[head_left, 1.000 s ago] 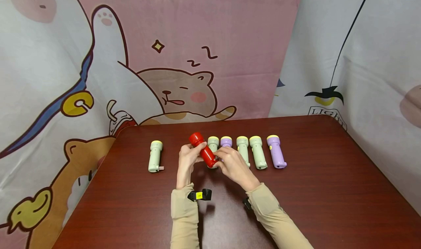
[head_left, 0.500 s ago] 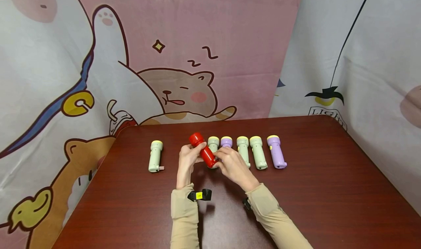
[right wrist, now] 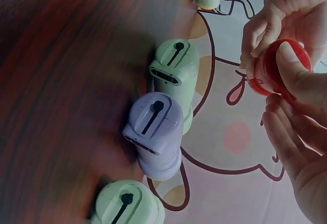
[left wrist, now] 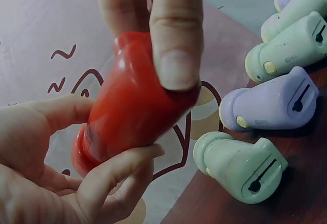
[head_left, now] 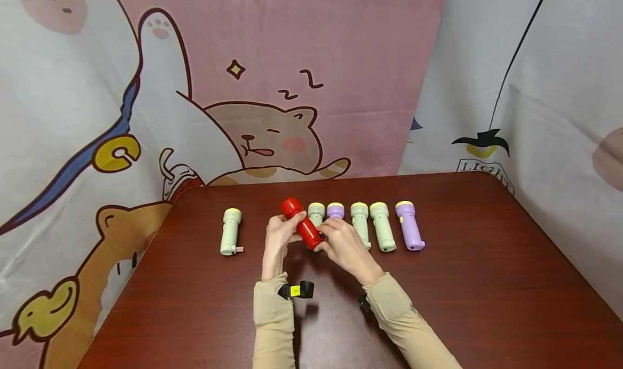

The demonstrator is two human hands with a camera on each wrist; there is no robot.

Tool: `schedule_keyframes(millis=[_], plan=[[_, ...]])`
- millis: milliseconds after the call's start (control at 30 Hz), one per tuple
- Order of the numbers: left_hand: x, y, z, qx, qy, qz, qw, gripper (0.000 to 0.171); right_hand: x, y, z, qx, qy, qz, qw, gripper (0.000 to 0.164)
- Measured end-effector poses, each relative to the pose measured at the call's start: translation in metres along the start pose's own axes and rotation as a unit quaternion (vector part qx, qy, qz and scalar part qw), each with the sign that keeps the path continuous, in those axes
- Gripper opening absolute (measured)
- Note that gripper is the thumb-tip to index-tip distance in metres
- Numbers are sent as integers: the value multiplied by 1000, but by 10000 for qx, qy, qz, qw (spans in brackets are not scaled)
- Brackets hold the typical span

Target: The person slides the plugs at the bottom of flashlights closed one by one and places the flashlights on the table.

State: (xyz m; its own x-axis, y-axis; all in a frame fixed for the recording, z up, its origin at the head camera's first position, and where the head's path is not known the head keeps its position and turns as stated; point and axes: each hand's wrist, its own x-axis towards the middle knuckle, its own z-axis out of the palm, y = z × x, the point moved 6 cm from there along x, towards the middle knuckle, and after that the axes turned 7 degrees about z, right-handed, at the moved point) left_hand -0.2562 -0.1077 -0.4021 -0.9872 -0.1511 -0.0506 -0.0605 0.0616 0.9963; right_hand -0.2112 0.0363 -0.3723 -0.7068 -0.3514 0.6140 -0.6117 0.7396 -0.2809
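Note:
A red flashlight (head_left: 306, 229) is held tilted above the table, its head toward the upper left. My left hand (head_left: 279, 237) grips it around the body, thumb on one side and fingers on the other. My right hand (head_left: 346, 245) pinches its bottom end; in the left wrist view the thumb (left wrist: 178, 66) lies against that end. The right fingers partly cover the end, so its details are hidden. Behind the hands lie a green flashlight (head_left: 316, 211) and a purple flashlight (head_left: 335, 210), both partly hidden.
The brown table (head_left: 462, 298) bears more flashlights. A green one (head_left: 230, 234) at the left has a small plug (head_left: 239, 249) sticking out near its base. Green flashlights (head_left: 382, 228) and a purple one (head_left: 410, 227) lie to the right. A cartoon-printed cloth (head_left: 370, 60) hangs behind.
Both hands keep their hold on the red flashlight in nearly the same place. The right fingertips shift very slightly at its bottom end. The other flashlights stay put.

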Motion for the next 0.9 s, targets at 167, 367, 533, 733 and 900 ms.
schedule_keyframes(millis=[167,367,533,733,900], plan=[[0,-1,0,-5,26,9,10000,42,0,1,2,39,-4,42,10000,34],[1,-3,0,-62,-32,14,10000,42,-1,1,4,140,-77,108,9998,35],[3,-1,-3,47,-82,104,9999,42,0,3,5,242,-155,248,9993,35],[6,-3,-4,158,-176,131,9996,39,0,6,10,285,-405,474,9977,36],[10,-5,-5,450,-181,90,9988,43,-2,10,18,280,-672,575,9957,38]])
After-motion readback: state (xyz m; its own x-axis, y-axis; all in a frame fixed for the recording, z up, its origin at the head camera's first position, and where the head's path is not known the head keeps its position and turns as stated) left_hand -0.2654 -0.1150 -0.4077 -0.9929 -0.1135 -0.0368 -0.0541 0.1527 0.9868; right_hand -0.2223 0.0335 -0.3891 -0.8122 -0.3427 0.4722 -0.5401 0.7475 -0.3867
